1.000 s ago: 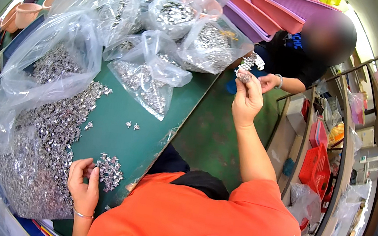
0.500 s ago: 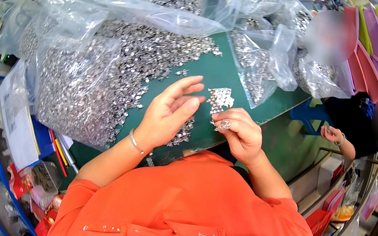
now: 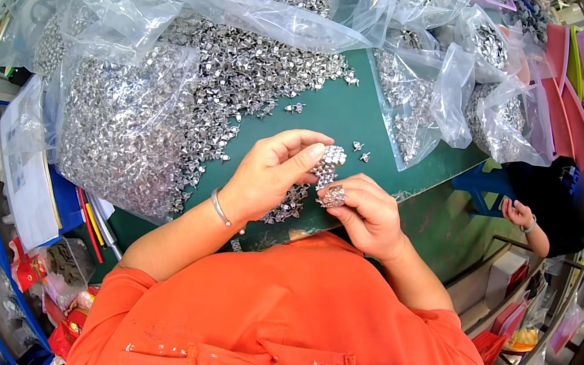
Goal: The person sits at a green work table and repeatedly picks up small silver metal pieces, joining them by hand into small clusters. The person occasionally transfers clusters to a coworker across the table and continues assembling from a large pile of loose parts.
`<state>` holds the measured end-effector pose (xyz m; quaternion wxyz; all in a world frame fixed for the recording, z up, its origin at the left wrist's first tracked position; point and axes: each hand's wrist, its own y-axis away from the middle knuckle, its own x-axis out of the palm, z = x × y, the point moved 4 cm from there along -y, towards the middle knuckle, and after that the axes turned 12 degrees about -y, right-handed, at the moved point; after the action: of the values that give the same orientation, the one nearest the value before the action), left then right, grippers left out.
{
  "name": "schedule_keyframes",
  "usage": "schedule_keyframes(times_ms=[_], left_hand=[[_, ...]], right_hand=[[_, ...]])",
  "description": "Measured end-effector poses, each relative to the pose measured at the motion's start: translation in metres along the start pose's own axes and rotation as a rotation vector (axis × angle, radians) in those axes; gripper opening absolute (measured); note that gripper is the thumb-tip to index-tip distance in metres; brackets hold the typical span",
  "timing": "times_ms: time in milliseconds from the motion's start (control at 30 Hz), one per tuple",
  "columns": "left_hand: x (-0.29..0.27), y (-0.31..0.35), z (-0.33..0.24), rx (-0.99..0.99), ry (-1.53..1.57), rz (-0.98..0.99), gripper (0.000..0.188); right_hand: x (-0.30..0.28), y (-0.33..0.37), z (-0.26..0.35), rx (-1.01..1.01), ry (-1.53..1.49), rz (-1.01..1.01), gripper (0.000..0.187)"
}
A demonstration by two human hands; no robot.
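Note:
A small cluster of silver metal pieces (image 3: 330, 164) sits between my two hands, just above the green table near its front edge. My left hand (image 3: 275, 171), with a bangle at the wrist, is closed with thumb and fingers pinching the cluster's upper left side. At the lower end my right hand (image 3: 370, 212) has its fingers curled in and pinched. A chunky silvery item (image 3: 334, 196) shows at the right fingers; whether it is a ring or a held piece I cannot tell. Two loose silver pieces (image 3: 361, 152) lie just beyond the cluster.
A large heap of small silver pieces (image 3: 248, 72) spreads at left, beside a filled clear bag (image 3: 125, 122). More clear bags (image 3: 411, 102) stand at back right. A small pile (image 3: 287, 206) lies under my left hand. Another person's hand (image 3: 519, 214) is at right.
My left hand has moved right and closed on the silver cluster; before, it was apart from it. The right hand has shifted slightly left. Two loose pieces now show beyond the cluster.

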<state>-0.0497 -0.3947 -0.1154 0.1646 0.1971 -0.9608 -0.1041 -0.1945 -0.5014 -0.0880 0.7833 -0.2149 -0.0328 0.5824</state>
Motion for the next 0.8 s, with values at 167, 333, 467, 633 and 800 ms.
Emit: schedule_keyframes(times_ms=[167,333,467,633,800], left_hand=[[0.0013,0.0007,-0.0006,-0.038,0.006,-0.012,0.033],[0.0006,0.0001,0.0009,-0.052,0.013,-0.003,0.033],[0.0019,0.0004,-0.0001,-0.059,0.005,-0.012,0.033],[0.0016,0.0017,-0.0003,-0.037,0.010,0.004,0.031],[0.0024,0.0021,-0.0028,0.016,-0.035,-0.001,0.030]], right_hand=[[0.0005,-0.0010,0.0029,0.018,0.003,0.017,0.020],[-0.0002,-0.0028,0.0051,0.016,0.011,0.027,0.019],[-0.0006,-0.0011,0.0041,0.009,0.010,0.023,0.019],[0.0000,0.0013,0.0012,0.001,0.034,0.015,0.020],[-0.0003,0.0023,-0.0021,-0.024,0.083,0.017,0.019]])
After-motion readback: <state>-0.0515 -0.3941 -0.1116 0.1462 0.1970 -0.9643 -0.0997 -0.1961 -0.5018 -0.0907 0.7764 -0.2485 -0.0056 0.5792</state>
